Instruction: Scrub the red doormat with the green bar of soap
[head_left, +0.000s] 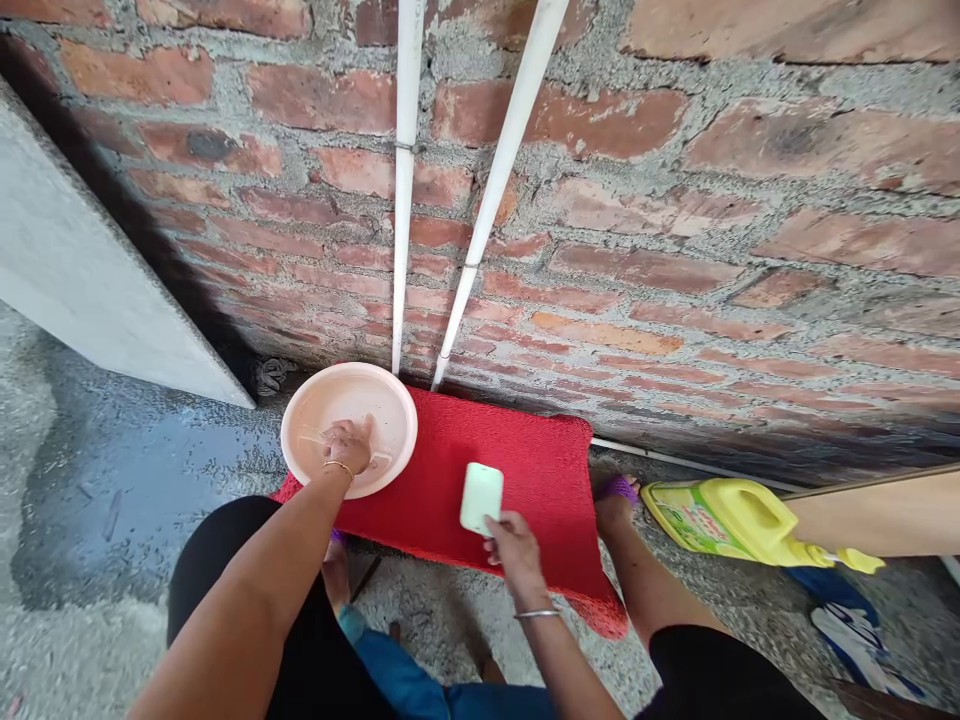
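Observation:
A pale pink basin (406, 430) with water in it stands on the left end of a red cloth-covered surface (435, 480). My left hand (349, 446) reaches down into the basin, at the water. Its thumb stands apart from the partly bent fingers, and I see nothing held there. In my right hand (517, 550) is a pale green flat rectangular piece (481, 497) with rounded corners and a small slot near its far edge. Thumb and fingers pinch it by its near corner, above the red cloth.
A brick wall (600, 230) with two white pipes (491, 190) rises behind the red surface. On the right, a yellow jug (724, 520) lies tilted near sandals (862, 640). A grey slab (97, 240) leans at the left, beside wet floor (165, 480). My feet flank the red surface.

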